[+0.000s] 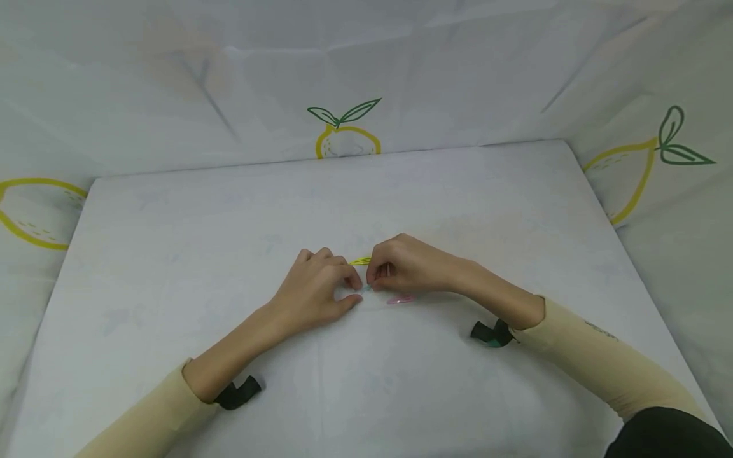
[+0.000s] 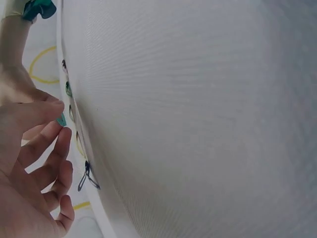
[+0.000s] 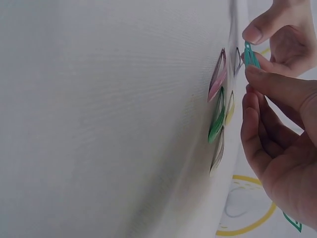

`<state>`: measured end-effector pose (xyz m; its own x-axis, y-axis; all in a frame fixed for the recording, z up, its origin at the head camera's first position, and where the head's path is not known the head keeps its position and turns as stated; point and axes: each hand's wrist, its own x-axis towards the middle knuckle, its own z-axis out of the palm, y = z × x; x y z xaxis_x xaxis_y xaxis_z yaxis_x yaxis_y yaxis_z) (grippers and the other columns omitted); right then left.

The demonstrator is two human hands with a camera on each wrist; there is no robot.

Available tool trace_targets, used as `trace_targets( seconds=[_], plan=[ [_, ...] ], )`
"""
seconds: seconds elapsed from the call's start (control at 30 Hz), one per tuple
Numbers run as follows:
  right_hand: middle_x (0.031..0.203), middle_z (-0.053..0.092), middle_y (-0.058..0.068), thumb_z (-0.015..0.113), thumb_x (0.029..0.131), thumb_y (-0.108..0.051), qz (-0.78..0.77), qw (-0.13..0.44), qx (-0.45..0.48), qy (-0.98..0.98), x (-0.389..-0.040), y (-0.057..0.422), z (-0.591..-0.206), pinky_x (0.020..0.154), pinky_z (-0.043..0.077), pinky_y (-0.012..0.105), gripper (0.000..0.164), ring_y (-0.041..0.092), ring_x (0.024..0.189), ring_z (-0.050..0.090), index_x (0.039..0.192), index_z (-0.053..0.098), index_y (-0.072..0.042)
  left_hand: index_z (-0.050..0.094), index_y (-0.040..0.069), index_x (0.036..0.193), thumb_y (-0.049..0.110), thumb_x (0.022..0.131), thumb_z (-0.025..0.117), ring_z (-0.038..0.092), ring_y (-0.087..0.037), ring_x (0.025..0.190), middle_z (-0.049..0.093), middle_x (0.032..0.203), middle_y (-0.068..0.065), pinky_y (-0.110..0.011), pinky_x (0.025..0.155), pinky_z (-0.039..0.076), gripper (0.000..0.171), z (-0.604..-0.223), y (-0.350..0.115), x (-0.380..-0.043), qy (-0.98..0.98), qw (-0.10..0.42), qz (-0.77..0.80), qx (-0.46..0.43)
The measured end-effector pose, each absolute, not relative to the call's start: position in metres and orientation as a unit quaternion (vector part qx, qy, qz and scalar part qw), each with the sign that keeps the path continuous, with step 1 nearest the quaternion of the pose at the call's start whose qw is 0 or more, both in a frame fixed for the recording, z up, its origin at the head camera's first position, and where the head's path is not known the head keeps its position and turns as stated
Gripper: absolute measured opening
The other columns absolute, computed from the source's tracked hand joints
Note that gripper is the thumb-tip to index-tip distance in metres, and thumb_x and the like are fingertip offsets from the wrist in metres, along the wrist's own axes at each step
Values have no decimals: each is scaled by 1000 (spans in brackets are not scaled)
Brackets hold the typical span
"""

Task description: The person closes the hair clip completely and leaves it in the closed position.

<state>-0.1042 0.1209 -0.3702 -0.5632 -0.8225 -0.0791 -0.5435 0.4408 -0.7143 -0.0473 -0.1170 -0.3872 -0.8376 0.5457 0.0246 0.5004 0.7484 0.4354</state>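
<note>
A teal snap hair clip (image 3: 251, 57) is between the two hands, just above the white tabletop. My right hand (image 1: 415, 264) pinches it between thumb and fingertips, the other fingers curled. On the opposite side, my left hand (image 1: 315, 286) has its thumb and index finger spread about the clip's end, with a gap between their tips in the head view. Whether a left fingertip touches the clip is hard to tell. Nearby on the tabletop lie a pink hair clip (image 1: 401, 299), a yellow hair clip (image 1: 361, 261) and a green hair clip (image 3: 217, 116).
A greyish clip (image 3: 217, 151) lies beyond the green one in the right wrist view. The left wrist view shows a dark blue clip (image 2: 87, 176). White cloth with lemon drawings (image 1: 348, 141) surrounds the white tabletop (image 1: 172, 254).
</note>
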Motion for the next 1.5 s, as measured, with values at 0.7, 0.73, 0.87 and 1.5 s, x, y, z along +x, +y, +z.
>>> trace_targets(
  seconds=[0.7, 0.73, 0.87, 1.5],
  plan=[
    [89, 76, -8, 83, 94, -8, -386, 122, -403, 821, -96, 123, -361, 76, 59, 25, 9, 3, 79, 66, 93, 79, -16, 80, 19, 92, 12, 82, 85, 60, -15, 77, 79, 85, 10, -34, 80, 39, 13, -376, -123, -46, 906, -72, 305, 283],
    [88, 76, -8, 84, 94, -8, -391, 119, -402, 819, -96, 123, -360, 75, 58, 25, 8, 3, 79, 66, 94, 79, -15, 80, 19, 91, 12, 82, 84, 61, -16, 77, 79, 84, 9, -34, 79, 39, 13, -376, -123, -47, 903, -81, 311, 285],
    [87, 76, -6, 83, 93, -6, -412, 102, -402, 812, -94, 123, -360, 73, 58, 24, 9, 2, 76, 65, 94, 79, -13, 80, 17, 89, 8, 82, 82, 62, -17, 75, 77, 81, 7, -33, 77, 38, 12, -375, -122, -48, 892, -100, 339, 281],
    [76, 72, -3, 79, 88, 5, -461, 14, -417, 783, -90, 115, -364, 66, 56, 24, 16, 4, 68, 61, 83, 73, -9, 80, 14, 87, 5, 82, 78, 59, -21, 71, 75, 76, 3, -32, 78, 37, 11, -370, -121, -49, 880, -85, 403, 239]
  ],
)
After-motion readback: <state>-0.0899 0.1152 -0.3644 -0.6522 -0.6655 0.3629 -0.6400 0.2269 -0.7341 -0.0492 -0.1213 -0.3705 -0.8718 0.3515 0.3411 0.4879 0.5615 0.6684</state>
